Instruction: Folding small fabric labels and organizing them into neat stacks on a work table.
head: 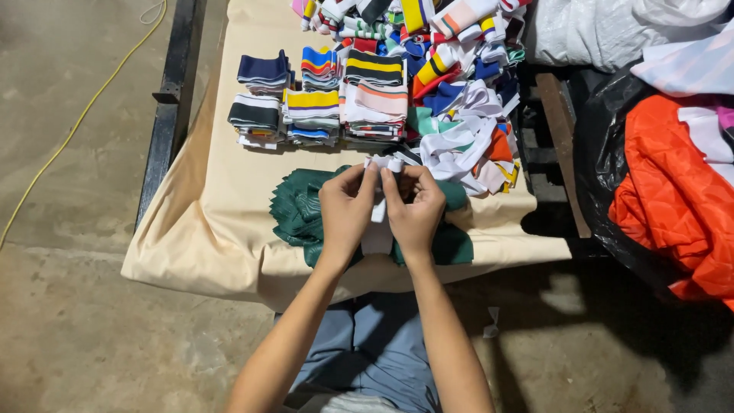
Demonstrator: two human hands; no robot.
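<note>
Head view: left hand (345, 208) and right hand (415, 206), fingers of both pinching a white ribbed knit strip (380, 200), held over crumpled green fabric (298, 210) at the desk's (222, 206) near edge, folded striped knit stacks (317, 95) toward the far edge, orange quilted cloth (673, 199) beyond the right edge.

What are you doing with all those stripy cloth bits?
A person's left hand and right hand pinch a white cloth strip together over a green fabric pile. Behind sit neat stacks of striped bands and a loose jumble of bands on a cream-covered table.
</note>
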